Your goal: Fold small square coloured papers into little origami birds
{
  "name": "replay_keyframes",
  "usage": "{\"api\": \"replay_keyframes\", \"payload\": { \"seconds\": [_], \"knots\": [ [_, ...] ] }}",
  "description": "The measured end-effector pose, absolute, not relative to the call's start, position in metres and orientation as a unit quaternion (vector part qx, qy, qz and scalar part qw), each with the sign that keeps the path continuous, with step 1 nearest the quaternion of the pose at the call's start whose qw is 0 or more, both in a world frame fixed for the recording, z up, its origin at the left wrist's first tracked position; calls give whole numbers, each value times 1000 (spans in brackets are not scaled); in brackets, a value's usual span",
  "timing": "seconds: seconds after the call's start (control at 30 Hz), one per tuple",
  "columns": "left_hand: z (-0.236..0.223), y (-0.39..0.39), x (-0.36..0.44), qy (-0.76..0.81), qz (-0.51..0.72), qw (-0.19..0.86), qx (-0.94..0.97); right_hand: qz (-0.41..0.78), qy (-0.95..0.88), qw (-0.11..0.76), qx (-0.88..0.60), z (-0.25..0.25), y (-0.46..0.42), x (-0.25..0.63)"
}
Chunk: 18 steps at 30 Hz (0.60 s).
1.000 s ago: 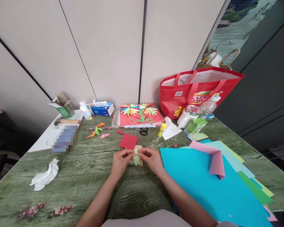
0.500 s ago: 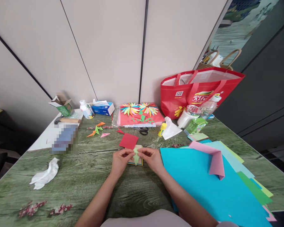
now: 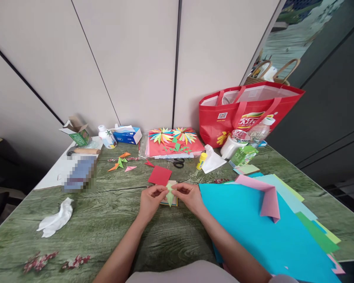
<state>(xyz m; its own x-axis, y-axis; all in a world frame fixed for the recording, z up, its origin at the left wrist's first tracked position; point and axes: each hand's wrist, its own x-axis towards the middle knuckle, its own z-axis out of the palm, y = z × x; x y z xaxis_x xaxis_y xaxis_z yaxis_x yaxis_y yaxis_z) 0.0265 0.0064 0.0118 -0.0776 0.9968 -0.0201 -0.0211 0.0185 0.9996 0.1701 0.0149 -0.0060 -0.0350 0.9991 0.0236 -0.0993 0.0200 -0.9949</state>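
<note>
Between my two hands is a folded light-green paper piece, pointed at its lower end. My left hand pinches its left side with thumb and fingers. On the opposite side my right hand grips it the same way. Beneath the piece lies a small stack of square papers, partly covered by my hands. A red paper square rests just beyond my fingers. Farther left lie several small folded pieces, among them a green one and a pink one.
Large blue paper sheets cover the right side, with a folded pink strip on top. Behind stand a glue stick, black scissors, a red bag and a tissue box. A crumpled tissue lies left.
My hands keep hold of the light-green paper, which shows almost the same shape. Its lower point sits very slightly lower, and the whole view has shifted a little.
</note>
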Motion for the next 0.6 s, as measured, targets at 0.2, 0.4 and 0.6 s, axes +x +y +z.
{"api": "replay_keyframes", "payload": {
  "seconds": [0.2,0.4,0.6],
  "knots": [
    [10,6,27,523,520,475,481,539,-489,519,-449,-4,15,171],
    [9,6,27,524,511,468,495,537,-494,518,-446,-5,15,171],
    [10,5,28,522,521,459,495,518,-520,513,-445,-7,16,170]
  ]
}}
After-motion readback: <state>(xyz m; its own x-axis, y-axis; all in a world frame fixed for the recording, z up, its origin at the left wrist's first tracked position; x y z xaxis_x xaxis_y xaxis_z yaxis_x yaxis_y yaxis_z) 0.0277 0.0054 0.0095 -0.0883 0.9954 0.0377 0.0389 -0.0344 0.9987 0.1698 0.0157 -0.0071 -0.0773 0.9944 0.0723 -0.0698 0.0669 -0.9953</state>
